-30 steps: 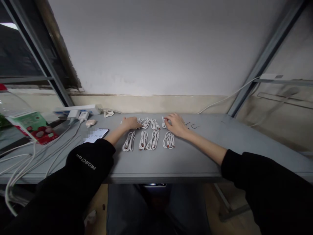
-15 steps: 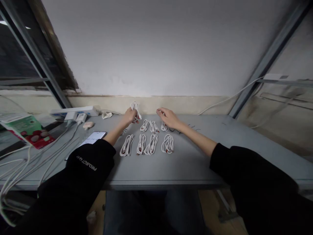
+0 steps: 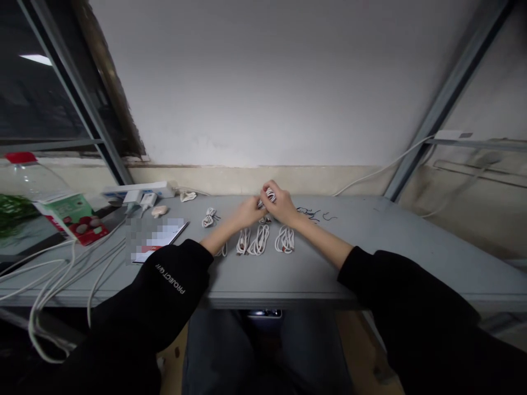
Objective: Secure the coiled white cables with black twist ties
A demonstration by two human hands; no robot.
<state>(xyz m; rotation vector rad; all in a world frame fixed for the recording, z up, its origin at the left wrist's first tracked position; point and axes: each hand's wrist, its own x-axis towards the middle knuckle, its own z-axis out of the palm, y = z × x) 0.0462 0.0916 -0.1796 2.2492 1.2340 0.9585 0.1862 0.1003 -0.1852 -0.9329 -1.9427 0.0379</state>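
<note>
My left hand (image 3: 246, 212) and my right hand (image 3: 280, 204) meet above the far middle of the grey table (image 3: 321, 269). Both are closed on one coiled white cable (image 3: 269, 195) held just off the surface. Below the hands a row of coiled white cables lies flat: one bundle (image 3: 285, 239) on the right, another (image 3: 259, 240) in the middle. A single coiled cable (image 3: 209, 217) lies apart to the left. Black twist ties (image 3: 309, 213) lie right of my right hand.
A phone (image 3: 158, 239) lies at the left. Behind it are a white power strip (image 3: 138, 191) with chargers and loose white leads (image 3: 61, 269) trailing off the table's left edge. A green and red carton (image 3: 72, 217) and a bottle (image 3: 28, 174) stand far left.
My left hand set down the coil it was lifting at the left and moved right. My right hand picked up a coil from the back row, and both hands now hold it together.
</note>
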